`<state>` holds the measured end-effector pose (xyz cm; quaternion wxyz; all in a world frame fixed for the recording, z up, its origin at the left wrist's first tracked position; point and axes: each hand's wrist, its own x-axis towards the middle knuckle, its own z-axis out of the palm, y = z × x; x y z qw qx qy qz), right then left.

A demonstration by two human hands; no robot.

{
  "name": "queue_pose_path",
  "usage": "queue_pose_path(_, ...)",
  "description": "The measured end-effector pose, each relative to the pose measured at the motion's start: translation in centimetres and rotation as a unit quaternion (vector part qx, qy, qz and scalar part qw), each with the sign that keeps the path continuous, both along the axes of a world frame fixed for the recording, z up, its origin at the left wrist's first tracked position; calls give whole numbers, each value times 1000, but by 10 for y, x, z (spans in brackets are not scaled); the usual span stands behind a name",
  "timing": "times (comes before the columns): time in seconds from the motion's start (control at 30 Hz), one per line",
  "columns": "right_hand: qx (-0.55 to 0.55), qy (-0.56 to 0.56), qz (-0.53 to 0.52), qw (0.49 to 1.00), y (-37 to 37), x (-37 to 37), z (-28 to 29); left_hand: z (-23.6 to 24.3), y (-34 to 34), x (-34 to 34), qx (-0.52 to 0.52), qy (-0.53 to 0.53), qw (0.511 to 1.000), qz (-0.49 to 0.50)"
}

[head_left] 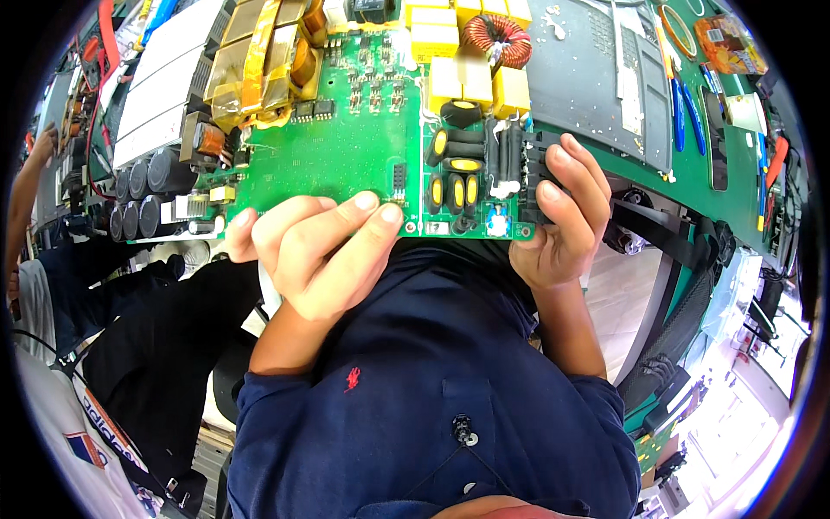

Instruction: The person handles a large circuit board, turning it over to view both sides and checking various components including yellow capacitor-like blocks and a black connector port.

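A large green circuit board [320,160] full of parts lies in front of me, its near edge toward my body. My right hand [566,212] grips its right end, fingers around a black part at the edge and thumb side below. Over the near edge, my left hand [324,251] has its thumb and fingertips pressed together close to a small black pin header [399,180]; whatever they may pinch is hidden. Around the right hand are black-and-yellow coils [458,164], yellow box-shaped parts [445,82] and a red-wound toroid coil [497,41]. Black cylindrical capacitors [169,173] line the left end.
Beyond the board lies a grey tray [579,86] with scraps on it. Blue-handled pliers [687,112], a roll of tape [745,112] and an orange packet [731,45] are on the green bench mat [726,199]. Another person's arm [30,182] shows at far left.
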<state>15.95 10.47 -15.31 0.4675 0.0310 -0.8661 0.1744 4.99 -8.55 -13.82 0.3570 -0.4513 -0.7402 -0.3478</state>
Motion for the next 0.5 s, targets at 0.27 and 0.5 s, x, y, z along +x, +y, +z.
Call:
queue_pose_path(0.27, 0, 11, -14, 1000, -4, 6, -20, -20, -1, 5, 23, -57, 998, -15)
queue_pose_path(0.5, -47, -48, 19, 998, -3, 13, -1, -17, -7, 10, 6, -94, 995, -18)
